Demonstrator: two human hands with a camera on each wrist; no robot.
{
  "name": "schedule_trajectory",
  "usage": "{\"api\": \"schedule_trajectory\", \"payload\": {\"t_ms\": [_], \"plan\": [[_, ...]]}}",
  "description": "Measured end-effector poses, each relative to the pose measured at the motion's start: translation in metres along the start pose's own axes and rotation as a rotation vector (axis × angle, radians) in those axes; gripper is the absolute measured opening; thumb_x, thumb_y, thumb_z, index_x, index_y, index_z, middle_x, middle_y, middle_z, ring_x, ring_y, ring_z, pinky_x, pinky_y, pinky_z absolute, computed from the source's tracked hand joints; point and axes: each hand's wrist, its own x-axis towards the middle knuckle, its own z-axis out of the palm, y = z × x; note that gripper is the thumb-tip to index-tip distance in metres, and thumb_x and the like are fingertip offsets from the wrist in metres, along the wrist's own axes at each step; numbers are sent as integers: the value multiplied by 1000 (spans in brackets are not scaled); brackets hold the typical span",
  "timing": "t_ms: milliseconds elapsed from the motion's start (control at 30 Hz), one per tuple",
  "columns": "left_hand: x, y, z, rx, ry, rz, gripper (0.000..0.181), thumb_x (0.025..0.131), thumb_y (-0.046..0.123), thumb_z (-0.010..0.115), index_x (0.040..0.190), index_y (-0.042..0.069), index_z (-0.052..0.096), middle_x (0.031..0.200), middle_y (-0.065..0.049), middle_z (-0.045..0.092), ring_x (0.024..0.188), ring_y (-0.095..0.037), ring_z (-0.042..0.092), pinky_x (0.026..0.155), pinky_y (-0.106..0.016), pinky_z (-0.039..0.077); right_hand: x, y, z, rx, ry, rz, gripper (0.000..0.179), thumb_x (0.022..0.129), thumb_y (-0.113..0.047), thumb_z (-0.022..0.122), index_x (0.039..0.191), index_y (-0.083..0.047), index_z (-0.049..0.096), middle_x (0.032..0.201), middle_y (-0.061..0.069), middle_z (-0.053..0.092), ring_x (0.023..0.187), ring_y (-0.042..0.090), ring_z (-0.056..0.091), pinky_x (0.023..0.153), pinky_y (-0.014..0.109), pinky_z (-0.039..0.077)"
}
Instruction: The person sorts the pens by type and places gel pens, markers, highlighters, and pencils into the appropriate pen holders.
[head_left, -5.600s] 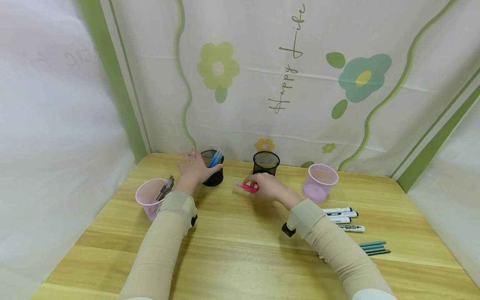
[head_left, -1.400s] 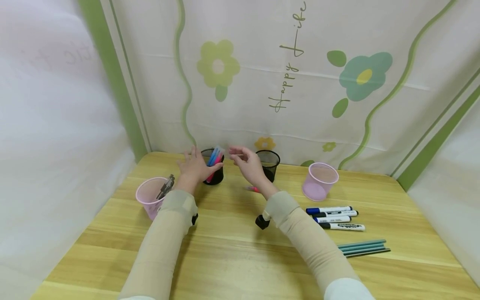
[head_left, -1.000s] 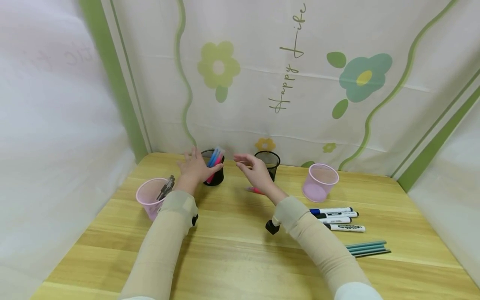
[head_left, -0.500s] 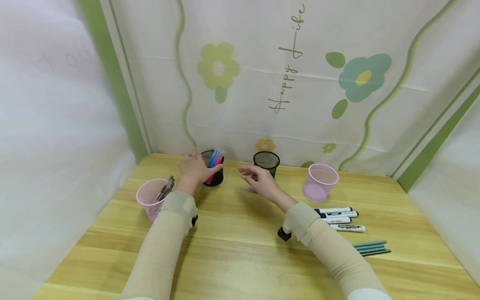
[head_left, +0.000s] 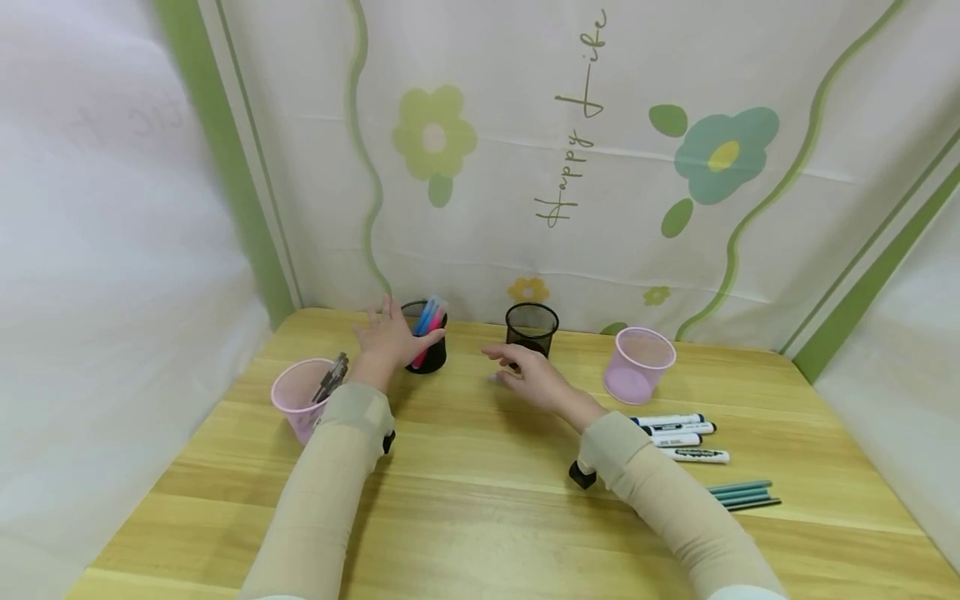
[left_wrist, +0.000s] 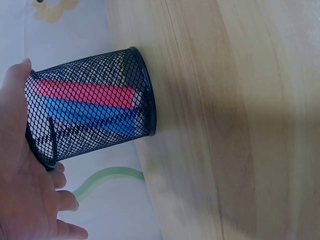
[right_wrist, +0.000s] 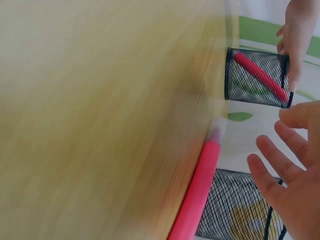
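Left of centre, the left hand [head_left: 384,343], fingers spread, touches a black mesh cup [left_wrist: 100,74]. Mid-frame on the tabletop [head_left: 465,500], a pink marker [right_wrist: 197,187] looks light, stiff, probably slick; mid-barrel suits a pinch. Above it, the right hand [head_left: 536,379] hovers, fingers parted, holding nothing.

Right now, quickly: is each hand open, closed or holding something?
Left hand: open, fingers spread at the rim of the black cup.
Right hand: open, holding nothing, near the pink marker.
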Motion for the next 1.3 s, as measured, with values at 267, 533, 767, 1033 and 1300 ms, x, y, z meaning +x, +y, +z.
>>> {"api": "schedule_trajectory", "payload": {"t_ms": [267,533,767,1033,1300], "plan": [[0,-1,1,-14,6,0,118,92,81,43,161,-7,6,169,-24,-1,152,-52,1,113,-76,10,-11,13,-6,-119,-17,-59,46,97,-1,68,142,-5,60,142,15,60,123,34,61,103,49,50],[-1,-1,1,-5,2,2,118,91,82,42,161,-6,9,169,-24,-1,151,-53,2,113,-77,10,-17,22,-13,-224,-79,13,51,93,3,71,141,-10,62,142,15,59,127,35,58,106,52,46],[-1,-1,1,0,9,0,116,92,81,43,161,-6,10,169,-24,0,151,-53,3,113,-76,12,-19,29,-19,-285,-122,30,53,88,3,76,139,-6,63,138,21,60,126,38,57,105,55,46],[0,0,2,6,8,-2,118,92,82,42,161,-6,7,169,-23,-1,152,-52,2,113,-76,11,-19,31,-17,-342,-147,37,48,90,5,72,136,-8,66,129,19,64,114,37,63,98,54,51],[0,0,2,-8,0,-5,119,92,80,43,161,-7,1,169,-23,-3,152,-51,0,114,-75,10,-15,26,-14,-428,-148,20,46,90,4,73,134,-9,66,120,15,66,103,32,66,90,50,55]]}}
